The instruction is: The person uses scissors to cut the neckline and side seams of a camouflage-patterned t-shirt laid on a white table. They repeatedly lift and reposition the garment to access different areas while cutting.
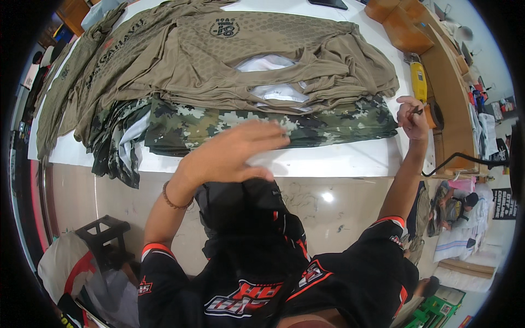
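My left hand (246, 150) is held over the near edge of a folded stack of green camouflage fabric (339, 128). Its fingers stretch to the right, a little blurred, with the thumb apart and nothing in them; contact with the fabric cannot be made out. At the table's right side, my right hand (413, 117) has its fingers curled around a small dark object, mostly hidden. That hand is beside a brown tape roll (435, 116) and a yellow tool (418, 81). Olive-brown printed shirts (186, 60) lie layered behind and partly over the camouflage, white showing through their neck openings.
The white table (344, 161) carries a black phone-like object (328, 3) at its far edge. A wooden ledge (445, 104) with brown boxes (399, 24) borders the right. A black stool (106, 232) stands lower left. Another person (456, 208) sits far right among fabrics.
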A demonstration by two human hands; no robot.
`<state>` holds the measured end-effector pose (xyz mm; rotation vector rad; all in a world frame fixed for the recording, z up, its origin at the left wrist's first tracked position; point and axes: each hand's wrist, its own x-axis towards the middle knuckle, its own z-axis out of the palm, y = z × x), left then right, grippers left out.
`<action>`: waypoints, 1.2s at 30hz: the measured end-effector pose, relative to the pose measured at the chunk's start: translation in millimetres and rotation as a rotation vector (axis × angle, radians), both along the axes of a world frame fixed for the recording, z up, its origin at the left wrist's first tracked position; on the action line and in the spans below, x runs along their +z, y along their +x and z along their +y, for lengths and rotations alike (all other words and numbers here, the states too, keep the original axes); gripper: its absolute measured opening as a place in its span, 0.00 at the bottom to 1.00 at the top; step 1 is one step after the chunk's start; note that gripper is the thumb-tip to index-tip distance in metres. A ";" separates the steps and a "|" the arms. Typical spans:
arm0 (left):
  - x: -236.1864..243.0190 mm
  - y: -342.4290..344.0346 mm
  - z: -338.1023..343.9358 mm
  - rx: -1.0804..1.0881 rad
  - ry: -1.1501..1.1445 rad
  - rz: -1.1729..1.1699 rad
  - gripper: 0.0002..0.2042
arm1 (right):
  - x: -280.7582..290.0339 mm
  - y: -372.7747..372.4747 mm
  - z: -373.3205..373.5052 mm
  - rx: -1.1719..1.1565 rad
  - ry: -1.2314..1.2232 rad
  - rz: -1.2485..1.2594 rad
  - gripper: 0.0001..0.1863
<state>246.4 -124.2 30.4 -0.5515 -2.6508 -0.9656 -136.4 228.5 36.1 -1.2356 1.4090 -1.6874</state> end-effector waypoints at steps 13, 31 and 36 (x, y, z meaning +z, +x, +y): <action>24.2 -68.1 -74.3 0.472 -0.108 0.219 0.27 | -24.4 -25.3 -5.0 -0.966 0.782 0.759 0.20; 51.9 -72.7 -123.9 0.238 0.225 -0.165 0.14 | -22.4 -35.7 26.2 -1.058 1.109 0.950 0.20; 48.5 -92.1 -201.9 0.611 -0.083 0.110 0.25 | 15.6 -20.6 -16.9 -1.039 0.967 1.018 0.22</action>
